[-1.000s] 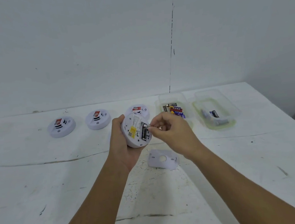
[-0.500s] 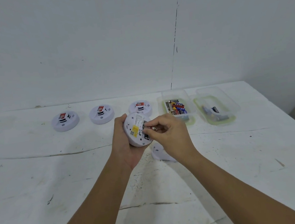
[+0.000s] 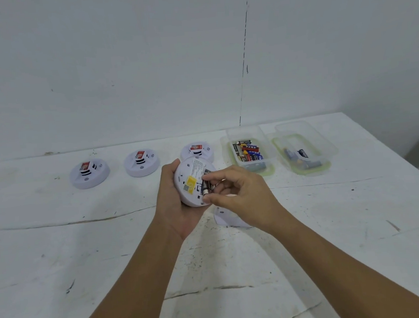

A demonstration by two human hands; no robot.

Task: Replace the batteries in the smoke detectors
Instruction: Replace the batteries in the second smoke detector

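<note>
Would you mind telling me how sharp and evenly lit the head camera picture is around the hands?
Head view: light is soft and even, with no glare. The round white smoke detector in the left hand is sharp enough to show its yellow sticker, but its print is unreadable. The right hand pinches a dark battery. Wide-angle distortion bows the white table edges.

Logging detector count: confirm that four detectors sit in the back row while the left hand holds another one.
Not quite. The head view shows three detectors in the back row, not four. The left hand does hold another detector.
</note>
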